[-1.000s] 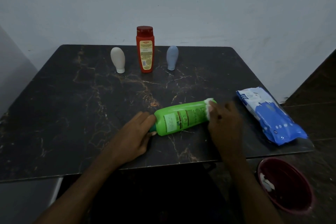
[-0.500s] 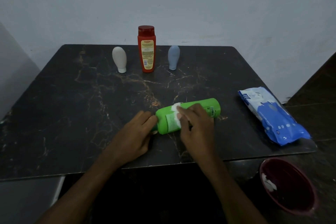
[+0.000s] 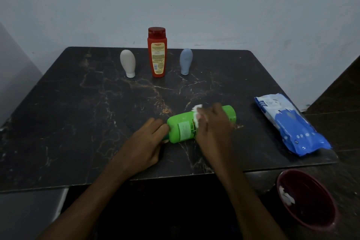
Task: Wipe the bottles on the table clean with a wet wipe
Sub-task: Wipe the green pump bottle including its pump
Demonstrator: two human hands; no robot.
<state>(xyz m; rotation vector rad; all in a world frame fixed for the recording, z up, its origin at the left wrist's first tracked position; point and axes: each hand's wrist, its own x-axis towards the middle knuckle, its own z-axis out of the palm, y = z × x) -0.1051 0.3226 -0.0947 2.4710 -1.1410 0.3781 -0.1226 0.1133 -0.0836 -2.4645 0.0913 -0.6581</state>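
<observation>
Room, dimly lit.
Plain pale wall (image 3: pixel 214 6) behind; dark marble-veined counter (image 3: pixel 78 113); dark tiled floor (image 3: pixel 342 103) at right.

Two bare forearms, sleeveless as far as visible; left hand (image 3: pixel 145 142) and right hand (image 3: pixel 213 126) without gloves, rings, watch or wristbands.

A green bottle (image 3: pixel 183 127) lay on its side at lower centre of the table (image 3: pixel 78 122). The left hand (image 3: pixel 143 145) steadied its cap end; the right hand (image 3: pixel 213 125) pressed a white wipe (image 3: pixel 197 115) against its middle.
</observation>
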